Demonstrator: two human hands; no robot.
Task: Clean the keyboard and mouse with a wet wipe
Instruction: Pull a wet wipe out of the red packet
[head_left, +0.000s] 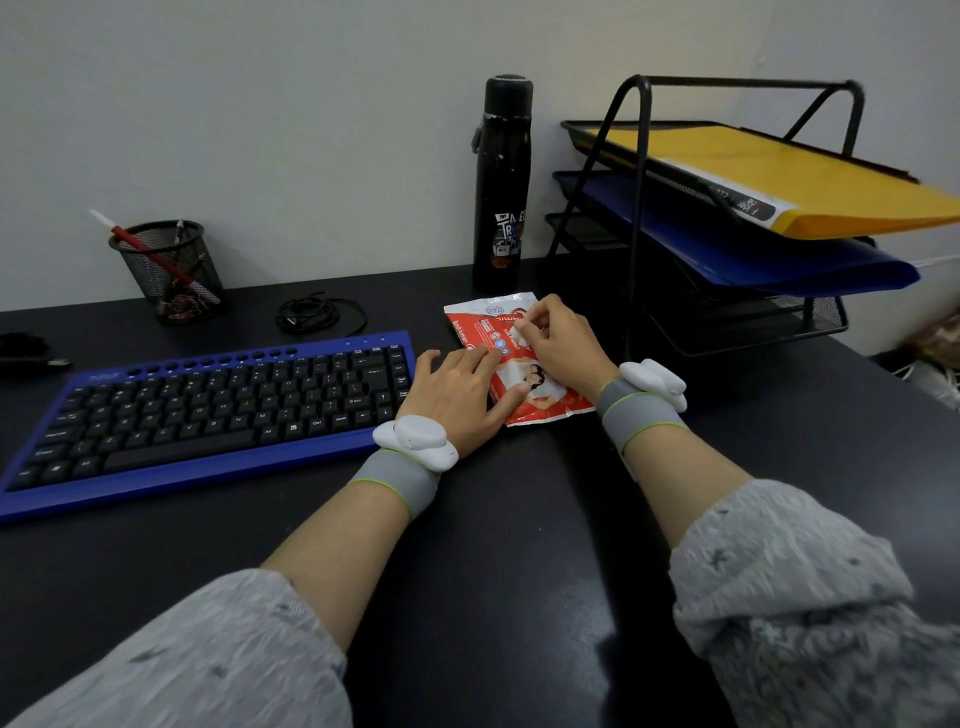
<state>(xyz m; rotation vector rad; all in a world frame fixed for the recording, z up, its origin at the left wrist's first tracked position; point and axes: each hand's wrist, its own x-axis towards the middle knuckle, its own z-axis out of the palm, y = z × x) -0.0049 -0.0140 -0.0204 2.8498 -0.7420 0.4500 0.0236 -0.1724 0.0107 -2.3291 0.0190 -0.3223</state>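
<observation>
Though flat, red-white wipe pack (470, 325)

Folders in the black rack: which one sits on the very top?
The yellow folder is on top. It lies in the highest tray of the black rack, while the blue folder lies in the tray just below it.

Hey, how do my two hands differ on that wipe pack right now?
The left hand lies flat, fingers straight, pressing the wipe pack down; the right hand is curled, pinching a white tab on the pack. Both wear grey wristbands.
</observation>
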